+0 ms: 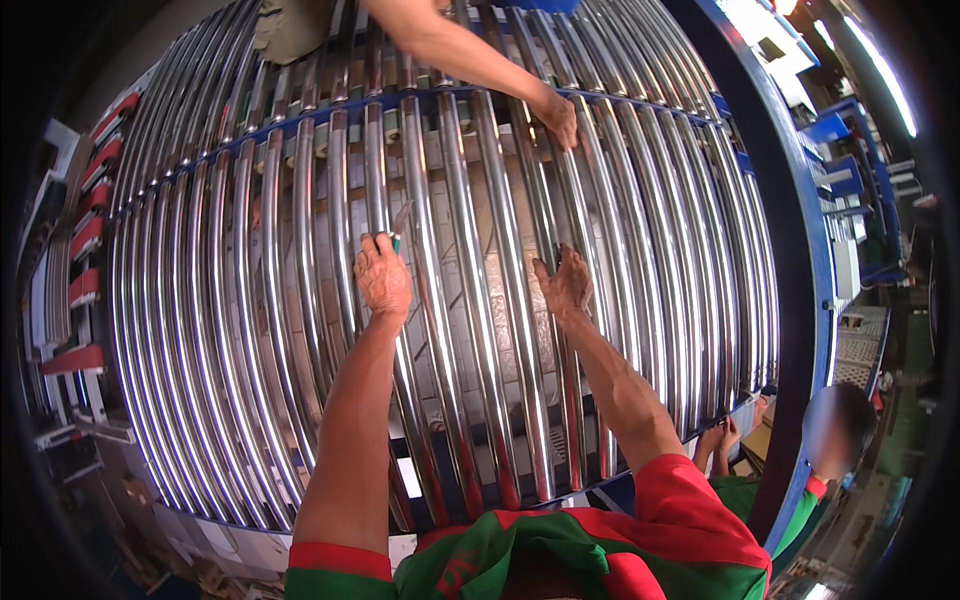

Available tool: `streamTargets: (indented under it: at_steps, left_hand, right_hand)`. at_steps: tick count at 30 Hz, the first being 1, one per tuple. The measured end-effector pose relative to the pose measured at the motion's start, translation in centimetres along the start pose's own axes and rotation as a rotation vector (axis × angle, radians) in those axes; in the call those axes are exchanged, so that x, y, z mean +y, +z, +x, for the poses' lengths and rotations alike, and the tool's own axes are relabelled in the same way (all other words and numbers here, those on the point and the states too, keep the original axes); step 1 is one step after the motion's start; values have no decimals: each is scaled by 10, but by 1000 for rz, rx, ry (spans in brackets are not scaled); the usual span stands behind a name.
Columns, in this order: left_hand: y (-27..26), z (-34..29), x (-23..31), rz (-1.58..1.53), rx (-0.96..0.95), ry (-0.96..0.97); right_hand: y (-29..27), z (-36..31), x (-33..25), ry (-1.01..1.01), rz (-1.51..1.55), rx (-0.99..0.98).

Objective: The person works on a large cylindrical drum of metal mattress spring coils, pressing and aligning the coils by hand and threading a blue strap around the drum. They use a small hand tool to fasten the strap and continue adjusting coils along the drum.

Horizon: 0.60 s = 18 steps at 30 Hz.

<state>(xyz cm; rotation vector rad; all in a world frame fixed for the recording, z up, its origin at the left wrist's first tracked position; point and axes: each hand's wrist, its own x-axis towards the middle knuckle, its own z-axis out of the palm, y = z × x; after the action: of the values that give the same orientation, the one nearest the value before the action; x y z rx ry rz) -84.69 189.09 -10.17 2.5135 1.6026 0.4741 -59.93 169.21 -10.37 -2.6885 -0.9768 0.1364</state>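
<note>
A wide bed of shiny metal rollers (440,290) lies in front of me. My left hand (383,278) is closed around a green-handled tool (404,218), whose pointed metal end sticks out past my fingers between two rollers. The tool's exact kind is hard to make out. To the right, my right hand (568,288) lies over a roller with the thumb spread away from the fingers. Its fingertips are partly hidden, and no separate thing shows in it. Beyond it, another person's hand (562,122) reaches down onto the rollers from the far side.
A blue crossbar (300,115) runs under the far rollers. Along the right stands a thick blue frame beam (800,260), with a co-worker (835,440) in green beyond it. Red padded parts (85,240) line the left side. Tiled floor (510,320) shows through the roller gaps.
</note>
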Motion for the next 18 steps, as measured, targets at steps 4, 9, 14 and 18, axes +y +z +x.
streamTargets:
  at_steps: [4,9,14,18]
  left_hand:
    - [0,0,2,35,13,7]
    - [-1,-3,2,41,52,22]
    - [0,0,4,12,27,30]
    - [-4,-1,3,35,128,65]
  right_hand:
    - [-14,0,0,-25,-4,-45]
    - [-38,-2,23,-71,141,71]
    - [-29,-10,60,9,70,229]
    - [-20,-11,78,-5,66,206]
